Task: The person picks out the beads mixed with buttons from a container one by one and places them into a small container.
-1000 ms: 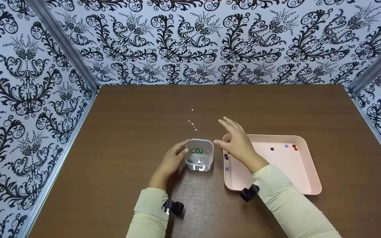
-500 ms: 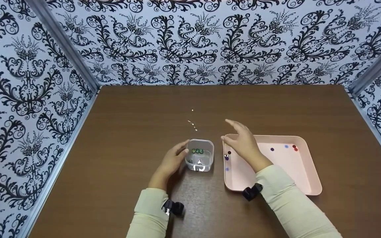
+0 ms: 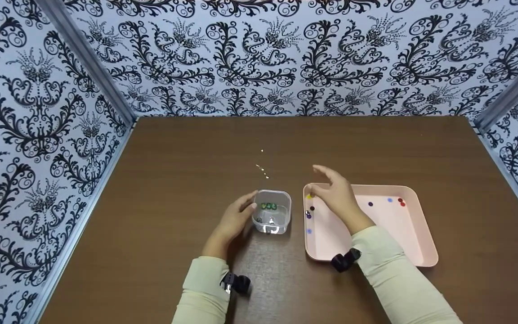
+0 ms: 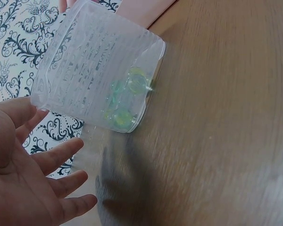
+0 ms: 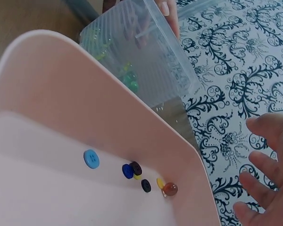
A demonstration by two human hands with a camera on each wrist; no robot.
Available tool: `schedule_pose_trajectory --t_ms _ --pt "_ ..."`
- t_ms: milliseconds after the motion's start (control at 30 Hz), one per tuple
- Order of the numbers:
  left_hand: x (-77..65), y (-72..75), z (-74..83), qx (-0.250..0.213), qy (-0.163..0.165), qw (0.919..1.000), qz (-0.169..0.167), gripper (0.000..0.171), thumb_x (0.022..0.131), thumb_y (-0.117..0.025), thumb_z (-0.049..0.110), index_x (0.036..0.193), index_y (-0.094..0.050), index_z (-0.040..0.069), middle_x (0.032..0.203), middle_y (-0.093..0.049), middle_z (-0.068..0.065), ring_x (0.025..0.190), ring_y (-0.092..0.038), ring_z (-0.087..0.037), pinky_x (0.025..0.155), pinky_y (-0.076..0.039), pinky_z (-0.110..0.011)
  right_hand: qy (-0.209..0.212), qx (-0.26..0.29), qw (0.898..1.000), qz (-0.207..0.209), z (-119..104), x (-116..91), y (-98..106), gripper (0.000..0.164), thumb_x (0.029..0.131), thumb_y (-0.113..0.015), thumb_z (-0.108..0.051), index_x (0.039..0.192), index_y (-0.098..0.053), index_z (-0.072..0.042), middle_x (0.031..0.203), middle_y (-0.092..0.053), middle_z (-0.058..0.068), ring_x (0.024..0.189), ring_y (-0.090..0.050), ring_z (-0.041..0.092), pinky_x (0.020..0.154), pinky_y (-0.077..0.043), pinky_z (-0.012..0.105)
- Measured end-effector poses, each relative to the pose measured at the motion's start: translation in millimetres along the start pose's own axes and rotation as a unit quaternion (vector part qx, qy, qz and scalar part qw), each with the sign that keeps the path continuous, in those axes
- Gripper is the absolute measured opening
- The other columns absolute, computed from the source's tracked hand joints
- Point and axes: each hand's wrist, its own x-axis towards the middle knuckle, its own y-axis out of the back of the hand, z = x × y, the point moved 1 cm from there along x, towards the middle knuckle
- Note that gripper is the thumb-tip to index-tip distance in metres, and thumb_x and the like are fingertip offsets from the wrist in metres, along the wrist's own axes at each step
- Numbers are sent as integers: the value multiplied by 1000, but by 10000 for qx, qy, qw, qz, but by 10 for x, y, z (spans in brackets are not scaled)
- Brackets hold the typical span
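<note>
The left hand (image 3: 233, 218) has its fingertips at the left rim of a small clear plastic container (image 3: 283, 200). Its other fingers (image 4: 66, 155) spread out straight in the left wrist view. Several green and yellowish glass marbles (image 5: 130, 80) lie inside the container. Over the back left corner of a pink tray (image 3: 425, 234) is the right hand (image 3: 341, 195), thumb low at the corner and forefinger stretched out above. Nothing shows held in it. Near that corner are a yellow button (image 5: 160, 183), a reddish-brown marble (image 5: 170, 189) and a black button (image 5: 146, 185).
Light blue (image 5: 91, 159) and dark blue (image 5: 127, 171) buttons lie along the tray's left side. Red buttons (image 3: 402, 204) are near its back right. The brown table (image 3: 160, 202) meets patterned walls (image 3: 259, 54) at the back and sides. Small bright reflections (image 3: 263, 172) show behind the container.
The right hand has moved right and a little nearer, from beside the container to the tray's back left corner, uncovering black and yellow buttons. The left hand stays at the container.
</note>
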Motion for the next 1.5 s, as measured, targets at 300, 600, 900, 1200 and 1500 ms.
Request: schedule_pose_trajectory --t_ms 300,600,900,1200,1500 --pt "4 -1 -21 73 -61 10000 13 42 98 -50 7 138 -48 -5 139 -49 -26 130 -45 -38 110 -34 -47 -168 182 9997 40 79 15 36 51 85 -72 -8 133 -55 -2 130 -58 19 119 -55 37 97 -48 44" --pt "-12 8 -14 159 -95 9998 23 42 98 -50 8 138 -48 -4 139 -49 -26 130 -45 -39 110 -34 -48 -247 207 9995 5 140 16 44 42 86 -70 -8 126 -60 2 121 -64 19 108 -64 34 91 -53 40" --pt "-4 11 -20 264 -140 9995 37 42 98 -51 9 138 -48 -4 139 -48 -27 130 -45 -40 110 -34 -49 -405 205 9989 -95 192 15 38 38 85 -71 -9 119 -63 6 118 -65 21 107 -64 34 90 -53 37" --pt "7 17 -27 335 -260 9991 2 42 99 -50 9 138 -47 -5 140 -46 -29 130 -44 -42 110 -34 -50 -407 134 9991 -74 219 26 36 33 85 -70 -6 114 -65 6 112 -67 21 104 -65 33 89 -54 34" --pt "5 8 -24 339 -259 9991 27 42 98 -50 9 138 -47 -7 138 -47 -30 130 -45 -42 109 -35 -50 -341 -3 9994 -11 280 42 -1 25 83 -69 -1 107 -68 6 108 -69 21 101 -66 33 92 -52 39"
